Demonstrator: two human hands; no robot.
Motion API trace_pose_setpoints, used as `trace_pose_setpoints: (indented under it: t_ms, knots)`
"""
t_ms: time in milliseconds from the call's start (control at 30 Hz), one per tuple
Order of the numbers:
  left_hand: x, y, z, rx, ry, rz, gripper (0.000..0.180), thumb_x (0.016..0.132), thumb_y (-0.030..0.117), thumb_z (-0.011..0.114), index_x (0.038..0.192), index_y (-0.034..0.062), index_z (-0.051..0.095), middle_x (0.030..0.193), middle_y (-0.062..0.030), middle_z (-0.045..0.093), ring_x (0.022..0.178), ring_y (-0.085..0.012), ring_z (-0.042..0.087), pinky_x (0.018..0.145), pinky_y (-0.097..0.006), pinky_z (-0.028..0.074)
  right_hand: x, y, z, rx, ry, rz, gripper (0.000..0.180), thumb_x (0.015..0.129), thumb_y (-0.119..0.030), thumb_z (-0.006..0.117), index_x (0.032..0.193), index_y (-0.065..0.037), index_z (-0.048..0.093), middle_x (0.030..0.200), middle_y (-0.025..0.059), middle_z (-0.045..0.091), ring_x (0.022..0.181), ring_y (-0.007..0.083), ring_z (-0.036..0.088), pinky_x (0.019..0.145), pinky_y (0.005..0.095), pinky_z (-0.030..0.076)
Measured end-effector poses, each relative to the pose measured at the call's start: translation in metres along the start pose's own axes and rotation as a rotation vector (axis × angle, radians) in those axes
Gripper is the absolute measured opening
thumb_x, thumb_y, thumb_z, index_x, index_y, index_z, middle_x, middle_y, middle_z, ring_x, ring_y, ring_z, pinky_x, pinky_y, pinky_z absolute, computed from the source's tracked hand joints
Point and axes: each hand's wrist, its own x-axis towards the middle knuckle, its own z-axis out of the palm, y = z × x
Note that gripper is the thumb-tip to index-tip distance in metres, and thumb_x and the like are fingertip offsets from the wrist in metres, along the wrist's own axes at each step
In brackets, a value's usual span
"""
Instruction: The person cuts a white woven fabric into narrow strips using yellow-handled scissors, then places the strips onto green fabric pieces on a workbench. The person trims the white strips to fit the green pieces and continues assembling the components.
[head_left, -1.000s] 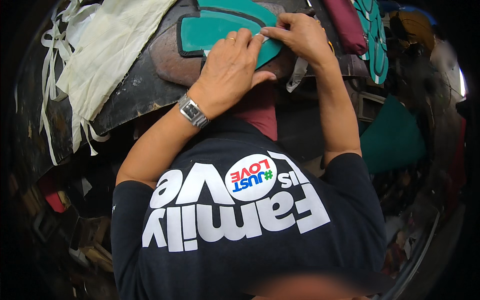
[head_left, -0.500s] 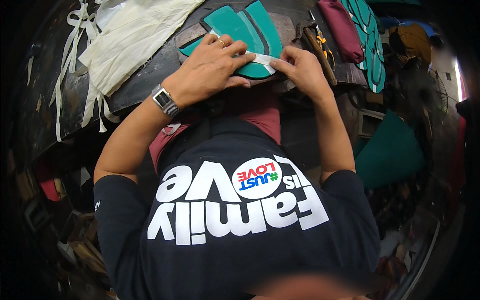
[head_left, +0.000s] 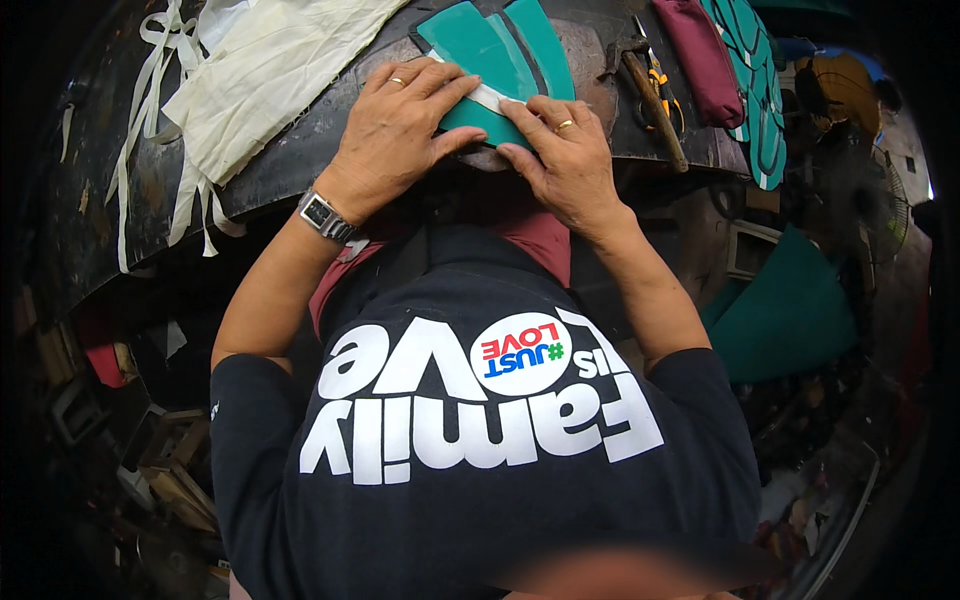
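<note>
On the near edge of the dark table lies a curved green piece [head_left: 465,124] with a narrow white strip [head_left: 487,98] across it. My left hand [head_left: 405,122] rests over its left part, fingers stretched with the tips on the strip and the thumb apart at the near edge. From the right, my right hand [head_left: 567,158] bends round the strip's other end, forefinger pressing on it and thumb at the piece's near edge. Just beyond, larger green panels [head_left: 485,48] with dark edging lie on a worn brownish slab [head_left: 590,50]. My fingers hide part of the green piece.
Cream cloth [head_left: 275,85] and loose cream ties [head_left: 130,165] spread over the table's left. To the right are a hammer [head_left: 652,105], yellow-and-black pliers [head_left: 662,95], a maroon pouch [head_left: 705,60] and a stack of green cut pieces [head_left: 760,120]. A green sheet [head_left: 780,310] hangs lower right.
My right hand has moved left along the strip, from pinching its end to pressing it against the green piece. My left hand has shifted slightly left and up.
</note>
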Motion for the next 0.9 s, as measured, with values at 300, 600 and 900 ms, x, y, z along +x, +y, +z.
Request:
trace_pose_setpoints:
  t_ms: [300, 600, 900]
  knots:
    - [-0.010, -0.001, 0.002, 0.002, -0.038, 0.012, 0.052, 0.089, 0.040, 0.068, 0.133, 0.0149, 0.059, 0.134, -0.0106, 0.056, 0.131, -0.0289, 0.048, 0.110, -0.044, 0.035, 0.009, -0.011, 0.003, -0.105, -0.030, 0.064, 0.049, 0.084, -0.034, 0.072, 0.127, -0.011, 0.065, 0.108, 0.0095, 0.061, 0.098, 0.0274, 0.056, 0.087, 0.0408, 0.045]
    - [0.024, -0.039, -0.010, -0.370, -0.377, 0.013, 0.033, 0.091, 0.031, 0.069, 0.115, 0.0094, 0.065, 0.120, -0.0118, 0.057, 0.119, -0.0307, 0.055, 0.101, -0.039, 0.046, -0.010, 0.094, -0.069, -0.023, 0.230, 0.508, 0.021, 0.090, -0.020, 0.067, 0.105, -0.006, 0.072, 0.096, 0.0155, 0.068, 0.087, 0.0324, 0.067, 0.077, 0.0398, 0.052]
    - [0.088, -0.073, 0.006, -0.450, -0.503, 0.274, 0.025, 0.087, 0.013, 0.070, 0.111, 0.0069, 0.067, 0.108, -0.0083, 0.062, 0.107, -0.0276, 0.061, 0.096, -0.036, 0.050, -0.022, 0.136, -0.061, -0.340, -0.082, 0.814, 0.031, 0.085, -0.033, 0.070, 0.098, -0.005, 0.073, 0.085, 0.0191, 0.071, 0.082, 0.0358, 0.069, 0.075, 0.0424, 0.052]
